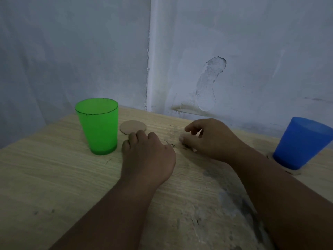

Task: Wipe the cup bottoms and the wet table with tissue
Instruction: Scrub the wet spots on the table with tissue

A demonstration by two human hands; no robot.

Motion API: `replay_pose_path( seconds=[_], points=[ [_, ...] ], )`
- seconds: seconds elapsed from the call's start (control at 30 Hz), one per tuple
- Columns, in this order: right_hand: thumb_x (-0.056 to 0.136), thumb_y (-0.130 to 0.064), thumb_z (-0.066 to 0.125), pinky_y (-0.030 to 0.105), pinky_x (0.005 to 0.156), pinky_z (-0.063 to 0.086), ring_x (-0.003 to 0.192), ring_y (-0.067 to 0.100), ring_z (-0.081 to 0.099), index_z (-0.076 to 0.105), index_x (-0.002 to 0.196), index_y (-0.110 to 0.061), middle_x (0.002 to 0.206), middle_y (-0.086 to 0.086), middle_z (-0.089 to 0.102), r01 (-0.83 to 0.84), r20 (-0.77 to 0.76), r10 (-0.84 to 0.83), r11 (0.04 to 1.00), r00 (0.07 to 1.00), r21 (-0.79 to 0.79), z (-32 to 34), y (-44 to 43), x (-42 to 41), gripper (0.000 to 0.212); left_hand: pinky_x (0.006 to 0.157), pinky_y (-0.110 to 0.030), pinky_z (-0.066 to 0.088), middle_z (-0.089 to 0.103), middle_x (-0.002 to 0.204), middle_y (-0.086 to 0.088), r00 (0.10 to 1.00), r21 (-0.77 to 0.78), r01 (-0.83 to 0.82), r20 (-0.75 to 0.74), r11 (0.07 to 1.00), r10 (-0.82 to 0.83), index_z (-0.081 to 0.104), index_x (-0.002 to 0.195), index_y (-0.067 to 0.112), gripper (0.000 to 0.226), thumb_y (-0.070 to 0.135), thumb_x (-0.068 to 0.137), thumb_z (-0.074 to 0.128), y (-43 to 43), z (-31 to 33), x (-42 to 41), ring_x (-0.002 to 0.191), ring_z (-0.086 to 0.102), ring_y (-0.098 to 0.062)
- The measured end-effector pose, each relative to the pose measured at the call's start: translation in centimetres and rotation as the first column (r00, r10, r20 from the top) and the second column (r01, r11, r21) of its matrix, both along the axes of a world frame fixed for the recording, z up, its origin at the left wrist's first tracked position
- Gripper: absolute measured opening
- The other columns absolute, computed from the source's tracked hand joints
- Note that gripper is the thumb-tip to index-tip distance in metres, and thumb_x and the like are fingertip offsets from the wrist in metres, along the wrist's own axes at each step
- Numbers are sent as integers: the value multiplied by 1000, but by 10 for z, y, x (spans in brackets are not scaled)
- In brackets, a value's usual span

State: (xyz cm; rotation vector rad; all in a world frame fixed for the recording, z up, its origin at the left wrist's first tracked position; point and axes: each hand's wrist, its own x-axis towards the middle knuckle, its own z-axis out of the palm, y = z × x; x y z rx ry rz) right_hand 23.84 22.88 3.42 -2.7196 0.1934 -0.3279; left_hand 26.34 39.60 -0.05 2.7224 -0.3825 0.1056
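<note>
A translucent green cup point(98, 125) stands upright on the left of the wooden table point(54, 177). Beside it lies a round brown coaster point(132, 126). My left hand point(146, 157) rests palm down on the table, its fingertips touching the coaster's near edge and holding nothing. My right hand point(210, 138) sits to the right of it with fingers loosely bent and apart, over dark specks on the wood. No tissue shows clearly in it. A blue cup point(300, 143) stands upright at the far right on a second coaster point(295, 172).
A grey-white wall with a chipped patch point(210, 83) runs close behind the table's far edge. Dark smudges and a damp-looking stained area point(234, 201) mark the wood between and under my forearms.
</note>
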Motion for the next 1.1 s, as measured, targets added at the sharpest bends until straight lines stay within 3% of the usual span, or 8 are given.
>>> replay_pose_path(
  seconds=[0.13, 0.43, 0.63, 0.7, 0.8, 0.9, 1.0, 1.1],
  points=[
    [84, -39, 71, 19, 74, 45, 83, 3, 57, 74, 107, -30, 102, -12, 69, -73, -1, 74, 977, 997, -201, 1, 3, -2, 25, 112, -45, 25, 40, 144, -12, 1000, -3, 8, -9, 1000, -8, 50, 128, 13, 44, 40, 98, 32, -1, 1, 0, 133, 33, -30],
    [93, -26, 62, 31, 83, 53, 87, 12, 64, 76, 101, -20, 97, -4, 73, 12, 59, 1, 974, 998, -228, -9, 0, 8, 18, 114, -45, 25, 40, 144, -12, 1000, 6, 15, -11, 1000, -15, 50, 127, 12, 45, 40, 97, 30, -1, -1, 1, 133, 33, -30],
    [88, -8, 57, 35, 83, 57, 84, 19, 66, 77, 100, -16, 95, 3, 72, 1, -118, -41, 946, 992, -324, -8, 7, 22, 24, 113, -44, 24, 40, 144, -12, 1000, -1, 16, -10, 1000, -16, 50, 127, 12, 45, 41, 97, 30, 0, -1, 0, 133, 32, -29],
    [86, -4, 53, 32, 76, 57, 74, 18, 62, 75, 92, -11, 85, 4, 68, -3, -121, -42, 938, 992, -348, -9, 9, 22, 24, 114, -44, 23, 39, 146, -12, 1000, -1, 16, -8, 1000, -16, 50, 129, 12, 47, 41, 97, 31, 0, -1, 1, 135, 31, -29],
    [82, 2, 50, 27, 59, 42, 56, 14, 43, 56, 68, -12, 63, 2, 46, -17, -141, -41, 922, 989, -387, -9, 25, 15, 21, 114, -45, 24, 39, 147, -12, 1000, 9, 16, 3, 1000, -16, 50, 128, 13, 48, 43, 97, 30, -1, -2, 2, 135, 31, -29],
    [82, 1, 54, 29, 63, 49, 61, 15, 51, 68, 82, -11, 69, 2, 55, -101, -156, 45, 922, 987, -374, -9, 36, 9, 18, 113, -45, 25, 40, 146, -12, 1000, 20, 16, 6, 1000, -16, 50, 126, 13, 46, 43, 97, 30, 0, -3, 2, 135, 32, -30],
    [90, -10, 60, 34, 86, 56, 87, 18, 67, 77, 107, -17, 96, 3, 73, -127, -195, 75, 955, 978, -268, 5, 28, 5, 25, 113, -45, 25, 41, 145, -12, 1000, 12, 14, -1, 1000, -14, 51, 125, 14, 48, 43, 94, 27, 1, -1, 0, 134, 32, -30],
    [96, -18, 56, 34, 90, 55, 86, 18, 68, 77, 107, -15, 97, 4, 75, -28, -141, -12, 960, 990, -277, 9, 10, 3, 23, 114, -45, 24, 39, 146, -12, 1000, -8, 13, -11, 1000, -13, 51, 125, 13, 47, 41, 95, 29, 0, 0, 1, 134, 31, -30]
  ],
)
